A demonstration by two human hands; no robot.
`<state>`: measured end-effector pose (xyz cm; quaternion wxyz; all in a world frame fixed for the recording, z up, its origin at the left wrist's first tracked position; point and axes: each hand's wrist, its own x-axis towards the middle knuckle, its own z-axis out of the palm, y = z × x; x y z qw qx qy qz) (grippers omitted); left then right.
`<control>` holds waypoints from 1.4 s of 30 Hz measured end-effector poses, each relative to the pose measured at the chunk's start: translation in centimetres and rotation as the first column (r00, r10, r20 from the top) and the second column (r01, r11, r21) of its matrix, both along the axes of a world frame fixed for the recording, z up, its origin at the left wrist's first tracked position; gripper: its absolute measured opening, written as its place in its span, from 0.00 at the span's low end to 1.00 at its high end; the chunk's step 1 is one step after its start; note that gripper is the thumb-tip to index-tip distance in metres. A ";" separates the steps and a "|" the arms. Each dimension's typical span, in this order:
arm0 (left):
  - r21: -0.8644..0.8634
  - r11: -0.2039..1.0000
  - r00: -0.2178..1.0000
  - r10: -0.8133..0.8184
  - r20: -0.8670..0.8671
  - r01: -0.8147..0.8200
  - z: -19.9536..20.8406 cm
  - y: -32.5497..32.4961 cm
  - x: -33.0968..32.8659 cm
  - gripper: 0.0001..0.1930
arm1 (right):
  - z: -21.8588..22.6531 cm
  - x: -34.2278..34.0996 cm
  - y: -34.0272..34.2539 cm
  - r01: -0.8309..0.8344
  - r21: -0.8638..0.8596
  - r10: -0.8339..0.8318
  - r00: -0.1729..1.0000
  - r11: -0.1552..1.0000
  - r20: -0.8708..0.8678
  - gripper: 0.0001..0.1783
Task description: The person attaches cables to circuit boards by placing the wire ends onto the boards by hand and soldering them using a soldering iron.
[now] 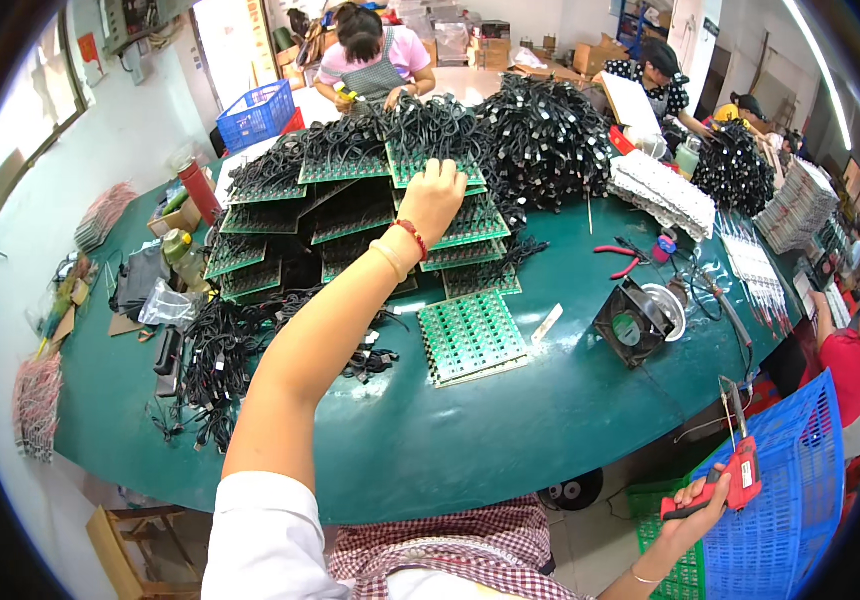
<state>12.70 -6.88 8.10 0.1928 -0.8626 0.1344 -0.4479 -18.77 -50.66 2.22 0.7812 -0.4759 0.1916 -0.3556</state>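
My left hand (432, 203) reaches far forward over the top of a stack of green circuit board panels (465, 224) with black cables on them. Its fingers are curled closed at the top panel; what they grip is hidden behind the knuckles. Low on the right, my right hand (702, 500) is wrapped around the black handle of a red soldering gun (745, 474), its metal tip pointing up. Between the hands, a small pile of bare green circuit board panels (472, 335) lies flat on the green table (420, 450).
Bundles of black cables (215, 370) lie left, with a larger heap (545, 140) behind. A black fan (633, 322), red pliers (618, 262) and a soldering stand (725, 300) sit to the right. A blue crate (780, 500) stands beside my right hand. Co-workers sit across and at right.
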 end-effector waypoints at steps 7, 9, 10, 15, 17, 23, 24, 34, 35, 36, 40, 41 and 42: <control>-0.341 0.886 0.877 -0.409 -0.253 0.315 -5.2 -3.2 -6.3 0.23 | 1.0 1.6 1.9 -0.140 -0.005 0.140 0.986 0.990 0.088 0.17; -0.342 0.925 0.726 -0.349 -0.592 0.166 -9.2 -5.4 -11.9 0.44 | 1.2 1.4 2.0 -0.141 -0.004 0.141 0.986 0.990 0.090 0.17; -0.299 0.954 0.622 -0.228 -0.749 -0.010 -10.5 -5.5 -12.8 0.52 | 1.3 1.4 1.9 -0.163 -0.020 0.164 0.982 0.986 0.091 0.17; -0.307 0.945 0.549 -0.200 -0.812 -0.109 -9.9 -4.3 -12.7 0.57 | 1.0 1.1 2.3 -0.180 -0.032 0.181 0.982 0.983 0.061 0.17; -0.317 0.943 0.540 -0.216 -0.813 -0.099 -9.7 -4.8 -13.0 0.51 | 1.0 0.9 2.4 -0.195 -0.037 0.196 0.979 0.980 0.057 0.17; -0.407 0.911 0.505 -0.325 -0.800 -0.059 -10.6 -4.4 -14.1 0.34 | 0.4 0.2 3.4 -0.277 -0.035 0.279 0.958 0.960 0.070 0.17; -0.423 0.906 0.553 -0.344 -0.759 -0.018 -10.3 -4.5 -14.5 0.27 | 0.3 0.1 3.6 -0.275 -0.046 0.277 0.959 0.960 0.060 0.17; -0.128 0.992 0.786 -0.089 -0.612 0.013 -10.6 -10.2 -33.3 0.23 | -0.5 -2.2 10.4 -0.473 -0.003 0.473 0.880 0.881 0.046 0.18; -0.145 0.989 0.735 -0.102 -0.670 0.005 -11.4 -10.6 -34.7 0.23 | -1.2 -2.4 11.4 -0.521 0.011 0.520 0.853 0.854 0.042 0.18; -0.281 0.960 0.713 -0.203 -0.672 0.009 -10.9 -10.6 -35.2 0.24 | -1.4 -2.6 12.7 -0.567 0.044 0.567 0.823 0.822 0.018 0.18; -0.636 0.769 0.652 -0.452 -0.609 -0.061 -1.9 -4.9 -33.6 0.17 | -3.1 -2.0 16.1 -0.727 0.227 0.742 0.670 0.648 0.027 0.14; -0.739 0.673 0.744 -0.514 -0.427 0.041 2.3 -2.6 -33.4 0.17 | -4.1 -1.9 16.3 -0.698 0.223 0.721 0.692 0.680 -0.031 0.15; -0.749 0.662 0.716 -0.540 -0.442 0.037 2.4 -3.4 -43.8 0.17 | -5.1 -1.2 16.6 -0.750 0.267 0.781 0.625 0.605 -0.011 0.14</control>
